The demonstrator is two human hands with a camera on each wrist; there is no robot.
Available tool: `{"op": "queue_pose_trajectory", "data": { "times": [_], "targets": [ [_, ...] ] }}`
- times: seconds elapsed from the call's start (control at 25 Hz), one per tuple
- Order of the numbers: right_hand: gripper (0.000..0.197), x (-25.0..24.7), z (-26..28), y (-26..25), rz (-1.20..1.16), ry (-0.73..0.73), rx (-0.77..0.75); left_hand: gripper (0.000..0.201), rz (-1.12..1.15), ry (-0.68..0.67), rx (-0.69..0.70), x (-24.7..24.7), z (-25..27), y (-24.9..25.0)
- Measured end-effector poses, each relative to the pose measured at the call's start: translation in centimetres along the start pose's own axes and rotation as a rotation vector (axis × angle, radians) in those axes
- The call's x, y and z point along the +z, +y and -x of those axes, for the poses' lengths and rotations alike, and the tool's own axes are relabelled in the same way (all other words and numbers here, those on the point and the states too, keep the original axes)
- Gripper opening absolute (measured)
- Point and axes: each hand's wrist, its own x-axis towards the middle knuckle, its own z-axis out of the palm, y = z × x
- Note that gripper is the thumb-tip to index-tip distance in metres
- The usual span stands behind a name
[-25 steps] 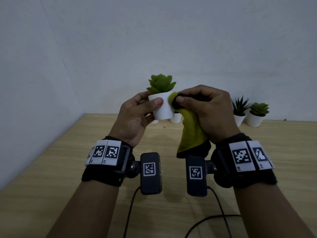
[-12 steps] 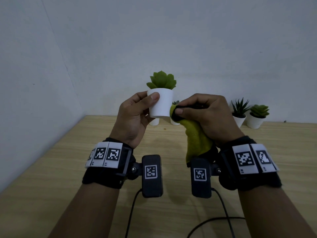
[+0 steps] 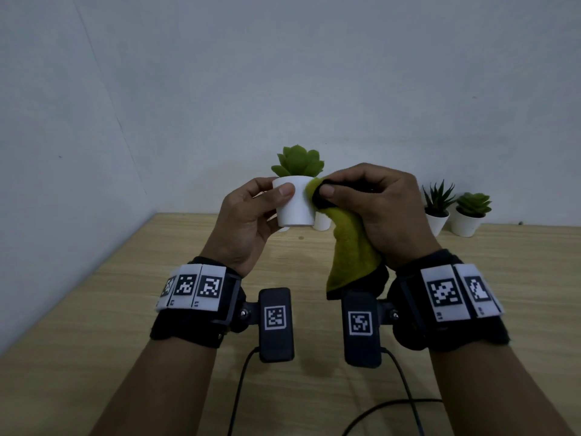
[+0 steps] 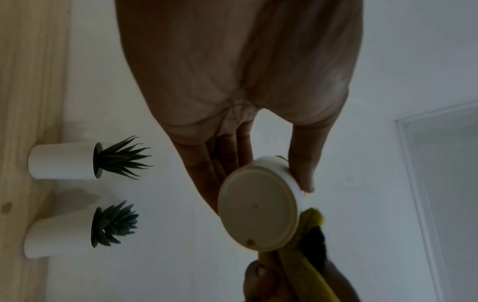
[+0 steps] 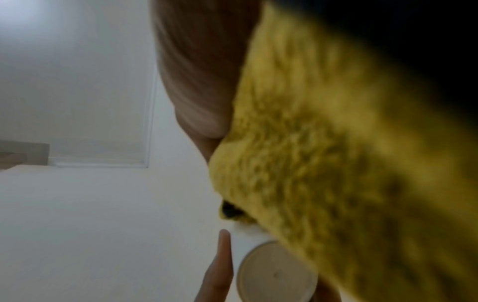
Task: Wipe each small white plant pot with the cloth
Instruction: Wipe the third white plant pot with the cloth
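Head: smooth tapered pot (image 3: 294, 209); fuzzy yellow-green cloth (image 3: 350, 250) against it

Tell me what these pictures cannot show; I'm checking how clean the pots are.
- Held pot, head view: far side hidden; left hand and cloth cover parts.
- Pots behind it, head view: mostly hidden.
- Right hand, right wrist view: the blurred cloth fills the frame.
- Dirt: too dim to judge.

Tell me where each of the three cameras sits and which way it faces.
Head: on the head, looking forward and down; both forearms, left hand holding white pot, right hand holding cloth.
Left wrist: under the left palm, looking along the fingers.
Right wrist: under the right palm, mostly cloth.
All views share the pot and the cloth.
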Motion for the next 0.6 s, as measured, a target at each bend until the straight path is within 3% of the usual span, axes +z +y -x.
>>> {"op": "queue_pose_trajectory", "data": {
  "times": [0.08, 0.2, 0.36, 0.52, 0.6],
  "targets": [
    [0.012, -0.16, -0.16, 0.13, 0.015, 0.031, -0.007, 0.045, 0.023, 0.007, 0.027, 0.02, -0.04, 0.18],
    [0.013, -0.22, 0.12, -0.05, 0.045, -0.087, 0.033, 0.043, 0.003, 0.018, 0.040, 0.03, -0.15, 0.22],
    [0.014, -0.11, -0.05, -0.02, -0.047, 0.028, -0.023, 0.032, -0.013, -0.020, 0.047, 0.20, -0.06, -0.10],
    [0.014, -0.20, 0.12, 0.01, 0.067, -0.079, 0.022, 0.038, 0.028, 0.009, 0.037, -0.01, -0.20, -0.12],
    [0.013, -0.09, 0.10, -0.01, 0.002, -0.043, 0.011, 0.044, 0.022, -0.016, 0.035, -0.09, -0.15, -0.06]
  ]
}}
